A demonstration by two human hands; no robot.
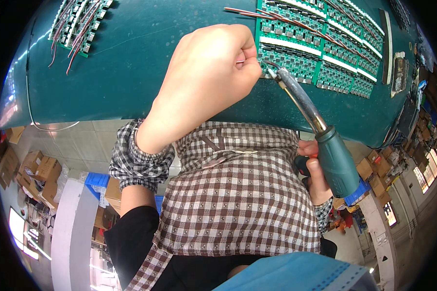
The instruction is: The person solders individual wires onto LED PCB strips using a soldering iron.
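My left hand [209,68] is closed in a pinch at the left edge of a panel of green circuit boards [296,65]. A bit of thin reddish wire [240,61] shows between its curled fingers; the rest of it is hidden. In my right hand [318,179] is a soldering iron [337,162] with a green handle and a metal shaft, the fingers wrapped round it partly hidden behind the handle. Its thin bent tip points up and left, at the panel's near left corner, close to my left fingertips. Whether tip and board touch, I cannot tell.
Red, black and white wires [247,11] lie across the panel. More boards with wires [77,24] lie at the far left of the green tabletop [126,72]. A dark strip [387,46] and a small metal-edged block [399,75] are at the right. Cardboard boxes [46,167] stand beyond the table.
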